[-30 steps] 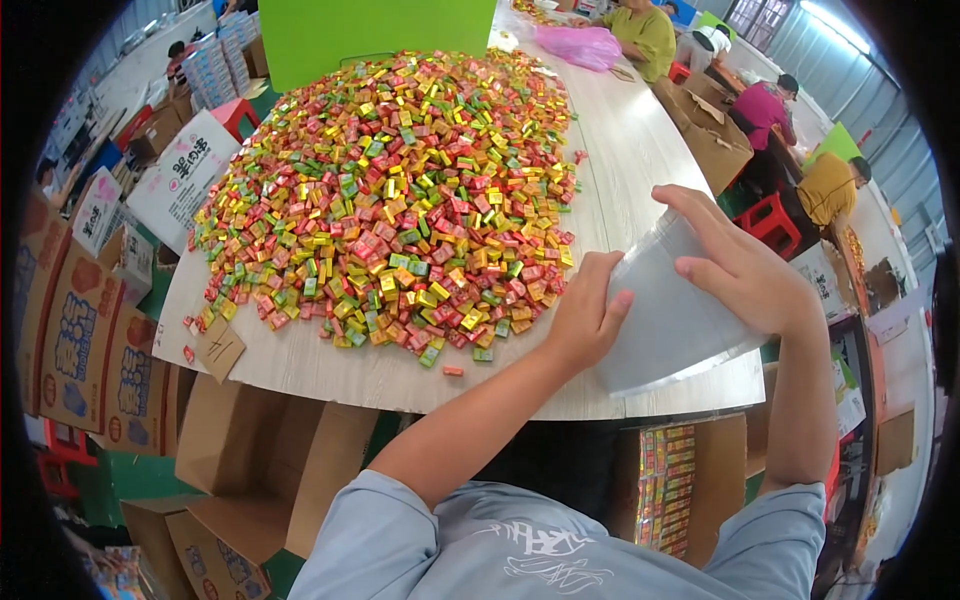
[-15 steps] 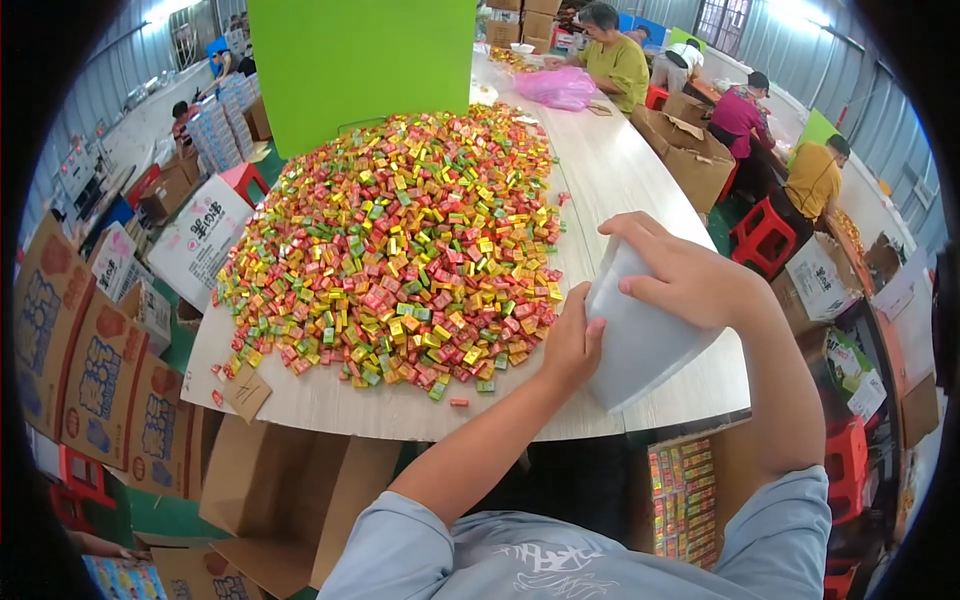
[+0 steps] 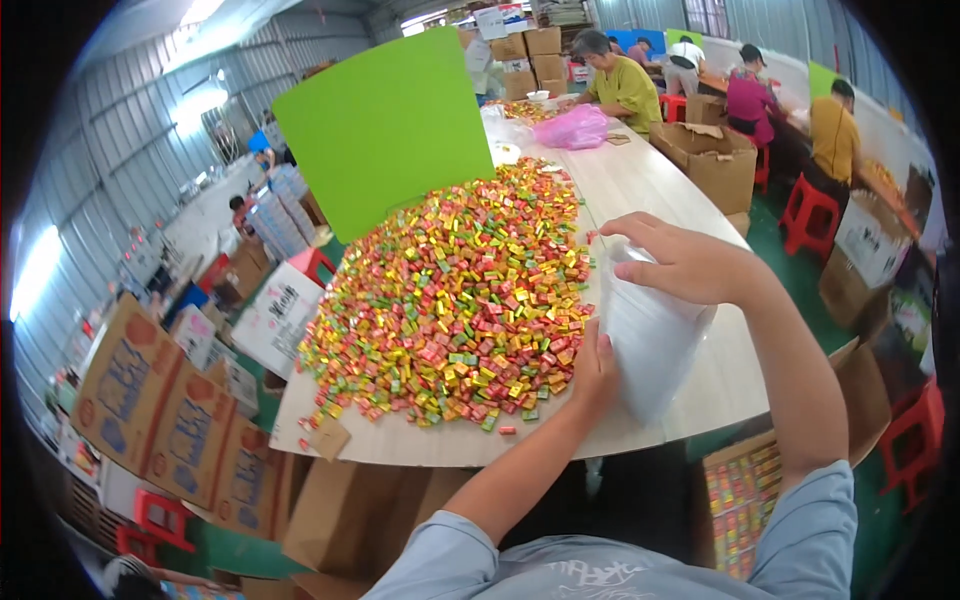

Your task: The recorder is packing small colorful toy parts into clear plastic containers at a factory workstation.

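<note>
A stack of translucent whitish plastic, bag-like sheets (image 3: 658, 345), stands tilted at the right front of the pale table (image 3: 690, 190). My left hand (image 3: 597, 372) grips its left edge, thumb on the near side and fingers partly hidden behind. Over the upper edge curves my right hand (image 3: 690, 262), with thumb and fingers around the top of the sheets. Just left of both hands spreads a large heap of small wrapped blocks (image 3: 450, 310) in red, yellow and green, like candies. One loose red block (image 3: 508, 430) lies near the front edge.
A green panel (image 3: 385, 130) rises behind the heap. A cardboard scrap (image 3: 327, 438) lies at the table's front left. Below the edge are an open carton (image 3: 350, 510) and a box of packed rows (image 3: 742, 490). A pink bag (image 3: 572, 128) and a seated co-worker (image 3: 625, 85) are farther back.
The view has tilted up and turned left, so the scene sits lower and farther right. Both hands still hold the plastic sheets, which now show more upright.
</note>
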`<state>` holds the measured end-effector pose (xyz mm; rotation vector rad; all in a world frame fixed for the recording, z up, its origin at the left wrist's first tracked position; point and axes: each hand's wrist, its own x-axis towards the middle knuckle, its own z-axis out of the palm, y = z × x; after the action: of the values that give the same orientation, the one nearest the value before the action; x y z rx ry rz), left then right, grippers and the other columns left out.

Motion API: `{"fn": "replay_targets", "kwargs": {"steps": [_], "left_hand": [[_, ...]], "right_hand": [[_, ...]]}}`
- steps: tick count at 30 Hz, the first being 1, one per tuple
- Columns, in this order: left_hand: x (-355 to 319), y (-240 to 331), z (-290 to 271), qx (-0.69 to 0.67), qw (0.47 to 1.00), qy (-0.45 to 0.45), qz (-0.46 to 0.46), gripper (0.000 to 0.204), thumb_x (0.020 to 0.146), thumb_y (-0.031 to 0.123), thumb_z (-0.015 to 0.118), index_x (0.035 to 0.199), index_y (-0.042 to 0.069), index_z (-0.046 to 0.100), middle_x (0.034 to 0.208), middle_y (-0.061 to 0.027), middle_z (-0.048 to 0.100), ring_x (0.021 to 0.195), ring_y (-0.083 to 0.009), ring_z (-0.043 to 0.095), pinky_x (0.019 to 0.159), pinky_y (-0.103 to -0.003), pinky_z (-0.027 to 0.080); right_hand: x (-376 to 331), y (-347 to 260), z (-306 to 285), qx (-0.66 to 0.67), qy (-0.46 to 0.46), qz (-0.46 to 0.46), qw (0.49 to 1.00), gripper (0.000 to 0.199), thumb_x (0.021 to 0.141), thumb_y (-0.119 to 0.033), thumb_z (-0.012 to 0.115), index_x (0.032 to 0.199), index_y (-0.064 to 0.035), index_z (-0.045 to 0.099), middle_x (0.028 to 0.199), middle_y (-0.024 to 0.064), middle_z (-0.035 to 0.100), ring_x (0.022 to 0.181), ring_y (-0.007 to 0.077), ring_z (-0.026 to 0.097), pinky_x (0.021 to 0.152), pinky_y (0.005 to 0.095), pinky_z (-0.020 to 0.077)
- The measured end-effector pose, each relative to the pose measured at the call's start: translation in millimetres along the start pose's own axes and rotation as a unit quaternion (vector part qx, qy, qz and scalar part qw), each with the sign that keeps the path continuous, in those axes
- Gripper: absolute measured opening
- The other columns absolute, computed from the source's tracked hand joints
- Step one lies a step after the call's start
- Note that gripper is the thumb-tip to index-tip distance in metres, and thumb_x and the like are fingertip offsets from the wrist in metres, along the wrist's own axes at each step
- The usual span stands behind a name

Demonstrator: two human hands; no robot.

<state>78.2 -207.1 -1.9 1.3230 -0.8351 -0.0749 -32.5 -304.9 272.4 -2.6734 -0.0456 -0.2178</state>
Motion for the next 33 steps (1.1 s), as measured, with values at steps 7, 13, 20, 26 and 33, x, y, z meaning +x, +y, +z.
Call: {"fn": "replay_targets", "kwargs": {"steps": [7, 13, 20, 26, 33], "left_hand": [[-0.4, 18.9, -5.9, -0.114, 0.992, -0.053, -0.024, 0.057, 0.110, 0.046, 0.032, 0.132, -0.004, 0.048, 0.116, -0.0205, 0.064, 0.113, -0.0270, 0.064, 0.094, -0.039, 0.051], [-21.0, 44.4, -31.4, -0.061, 0.994, -0.081, -0.050, 0.064, 0.111, 0.049, 0.030, 0.145, -0.005, 0.032, 0.134, -0.0188, 0.054, 0.119, -0.0248, 0.059, 0.100, -0.038, 0.049], [-49.8, 59.2, -62.8, 0.304, 0.945, -0.101, 0.068, 0.064, 0.108, 0.044, 0.046, 0.145, -0.006, 0.033, 0.136, -0.0194, 0.048, 0.127, -0.0266, 0.046, 0.110, -0.040, 0.035], [-62.3, 77.5, -73.8, 0.145, 0.984, -0.098, 0.038, 0.059, 0.102, 0.041, 0.058, 0.136, -0.005, 0.042, 0.127, -0.0180, 0.049, 0.118, -0.0260, 0.048, 0.103, -0.039, 0.038], [-62.9, 82.5, -70.0, 0.101, 0.988, -0.114, -0.007, 0.058, 0.099, 0.037, 0.062, 0.135, -0.005, 0.043, 0.127, -0.0205, 0.052, 0.114, -0.0299, 0.054, 0.101, -0.040, 0.042]], "right_hand": [[-60.6, -5.8, -11.6, -0.027, 0.015, 0.024, 0.999, 0.053, 0.101, -0.038, 0.056, 0.143, -0.0061, 0.049, 0.147, 0.0147, 0.049, 0.126, 0.0344, 0.056, 0.105, 0.0417, 0.0454], [-67.1, 15.6, 18.3, -0.068, 0.080, -0.091, 0.990, 0.043, 0.091, -0.024, 0.065, 0.129, -0.0048, 0.056, 0.144, 0.0135, 0.052, 0.122, 0.0371, 0.056, 0.102, 0.0432, 0.0466], [-58.1, 21.7, 25.7, -0.065, 0.114, -0.194, 0.972, 0.035, 0.082, -0.008, 0.067, 0.118, -0.0063, 0.064, 0.138, 0.0118, 0.062, 0.127, 0.0364, 0.055, 0.112, 0.0461, 0.0407], [-57.3, 8.9, 34.4, -0.079, 0.140, -0.193, 0.968, 0.030, 0.082, -0.008, 0.070, 0.111, -0.0074, 0.064, 0.134, 0.0093, 0.063, 0.125, 0.0345, 0.056, 0.111, 0.0461, 0.0402], [-60.9, 4.0, 35.8, -0.106, 0.142, -0.174, 0.969, 0.026, 0.083, -0.012, 0.073, 0.106, -0.0091, 0.061, 0.135, 0.0084, 0.062, 0.120, 0.0345, 0.058, 0.101, 0.0443, 0.0454]]}}
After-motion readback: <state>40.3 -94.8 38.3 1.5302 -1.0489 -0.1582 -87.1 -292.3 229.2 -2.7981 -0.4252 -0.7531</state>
